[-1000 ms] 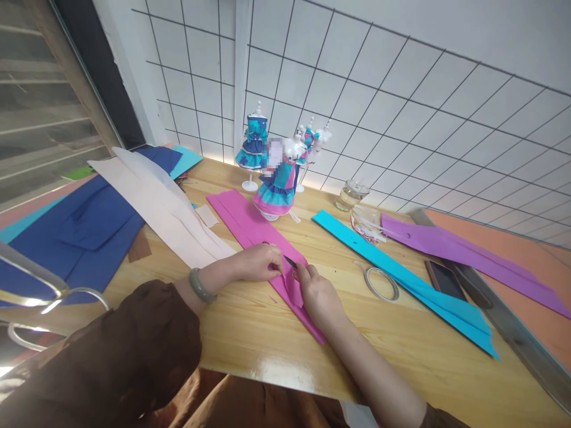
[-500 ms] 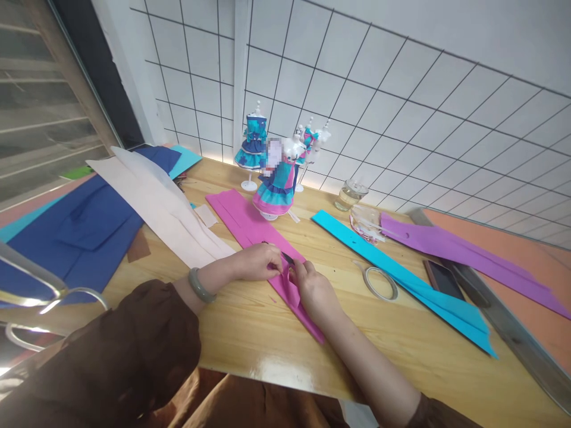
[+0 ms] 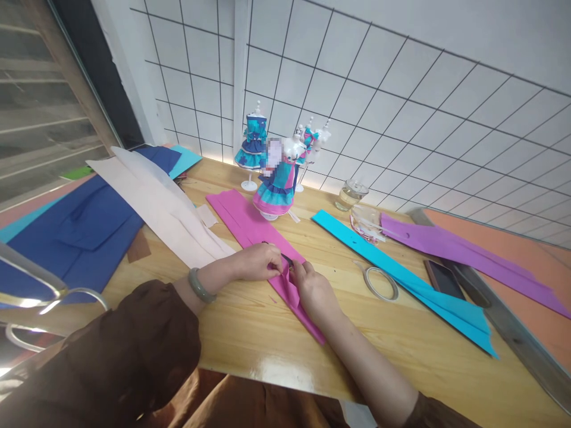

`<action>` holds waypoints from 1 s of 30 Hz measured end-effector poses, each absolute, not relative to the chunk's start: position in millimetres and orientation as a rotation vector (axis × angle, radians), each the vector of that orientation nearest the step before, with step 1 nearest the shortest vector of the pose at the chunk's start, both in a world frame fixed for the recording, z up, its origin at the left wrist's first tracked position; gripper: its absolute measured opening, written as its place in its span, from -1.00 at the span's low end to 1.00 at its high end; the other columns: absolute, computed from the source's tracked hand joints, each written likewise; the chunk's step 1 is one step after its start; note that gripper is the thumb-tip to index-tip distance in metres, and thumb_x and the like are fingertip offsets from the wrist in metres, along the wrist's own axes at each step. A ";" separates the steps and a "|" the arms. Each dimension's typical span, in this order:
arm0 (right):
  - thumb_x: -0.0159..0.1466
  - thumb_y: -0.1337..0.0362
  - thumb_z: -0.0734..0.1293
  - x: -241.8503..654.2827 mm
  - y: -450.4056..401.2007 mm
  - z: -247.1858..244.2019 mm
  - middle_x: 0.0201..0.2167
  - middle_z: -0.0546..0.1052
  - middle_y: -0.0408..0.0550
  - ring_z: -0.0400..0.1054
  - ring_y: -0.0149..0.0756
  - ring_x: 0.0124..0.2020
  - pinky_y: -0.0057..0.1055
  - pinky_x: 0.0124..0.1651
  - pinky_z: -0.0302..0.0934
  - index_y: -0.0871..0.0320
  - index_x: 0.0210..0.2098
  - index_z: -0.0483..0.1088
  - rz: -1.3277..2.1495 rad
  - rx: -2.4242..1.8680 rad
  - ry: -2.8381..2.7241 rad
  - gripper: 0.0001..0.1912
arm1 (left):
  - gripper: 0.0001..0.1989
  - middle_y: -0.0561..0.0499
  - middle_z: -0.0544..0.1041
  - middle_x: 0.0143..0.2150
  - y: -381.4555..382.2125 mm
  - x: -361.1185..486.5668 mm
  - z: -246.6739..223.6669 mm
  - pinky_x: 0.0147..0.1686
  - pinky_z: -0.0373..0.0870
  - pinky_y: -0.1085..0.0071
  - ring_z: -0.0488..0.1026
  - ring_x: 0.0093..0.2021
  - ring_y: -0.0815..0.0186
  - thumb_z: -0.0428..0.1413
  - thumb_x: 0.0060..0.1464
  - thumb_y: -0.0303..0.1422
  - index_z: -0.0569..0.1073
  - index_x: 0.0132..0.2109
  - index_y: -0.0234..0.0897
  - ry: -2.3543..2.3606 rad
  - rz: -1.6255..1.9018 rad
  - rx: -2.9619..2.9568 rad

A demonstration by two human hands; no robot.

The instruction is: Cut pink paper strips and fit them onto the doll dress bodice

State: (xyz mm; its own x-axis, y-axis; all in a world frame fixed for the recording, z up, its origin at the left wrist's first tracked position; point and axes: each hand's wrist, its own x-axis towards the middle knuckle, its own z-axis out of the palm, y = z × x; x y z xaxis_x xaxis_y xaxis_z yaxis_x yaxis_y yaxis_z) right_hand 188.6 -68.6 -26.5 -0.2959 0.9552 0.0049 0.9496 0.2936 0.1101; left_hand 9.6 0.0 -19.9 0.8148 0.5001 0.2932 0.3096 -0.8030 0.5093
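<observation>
A strip of bright pink cloth [image 3: 241, 215] lies slantwise on the wooden table, with a loose fold [image 3: 292, 292] of it raised between my hands. My left hand [image 3: 263, 261], a grey bangle on its wrist, pinches the cloth edge with its fingertips. Closed around small black scissors [image 3: 288, 260], my right hand [image 3: 314, 289] rests over the strip; the scissors' dark blades point at my left fingers. Most of the scissors' handle is hidden in my right hand.
Small dress forms wearing blue and pink dresses [image 3: 279, 187] stand behind the strip. Pale pink sheets [image 3: 156, 205] and dark blue cloth [image 3: 80, 232] lie left. Turquoise cloth [image 3: 379, 261], a tape roll [image 3: 380, 283], a glass [image 3: 351, 195], a phone [image 3: 444, 279] and purple cloth [image 3: 450, 246] are right.
The dark blades between my hands look slightly more spread, and the raised pink fold has shifted a little. Both hands stay in nearly the same place.
</observation>
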 end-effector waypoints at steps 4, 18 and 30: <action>0.35 0.23 0.05 188.3 -67.7 -27.2 -0.28 0.36 0.02 0.39 -0.33 -0.44 -0.44 -0.47 0.14 0.24 0.07 0.12 0.167 1.830 2.462 -0.66 | -0.85 0.07 0.51 -0.43 0.1 9.5 -20.2 -0.32 0.19 0.49 0.34 -0.36 0.40 0.07 -0.02 -0.51 0.48 -0.48 -0.28 0.576 0.590 2.532; 0.29 0.29 0.15 180.9 -63.2 -22.3 -0.28 0.36 0.06 0.38 -0.29 -0.40 -0.45 -0.46 0.15 0.26 0.05 0.14 0.123 1.801 2.444 -0.65 | -0.85 0.06 0.49 -0.45 0.8 10.1 -22.5 -0.32 0.20 0.49 0.35 -0.37 0.40 0.06 -0.03 -0.52 0.46 -0.50 -0.29 0.581 0.595 2.560; 0.35 0.27 0.03 188.8 -69.0 -18.3 -0.29 0.38 0.02 0.38 -0.34 -0.44 -0.46 -0.46 0.13 0.22 0.02 0.20 0.072 1.923 2.433 -0.69 | -0.86 0.05 0.49 -0.42 1.0 9.1 -22.8 -0.30 0.21 0.49 0.36 -0.35 0.40 0.06 -0.01 -0.50 0.49 -0.45 -0.28 0.586 0.610 2.549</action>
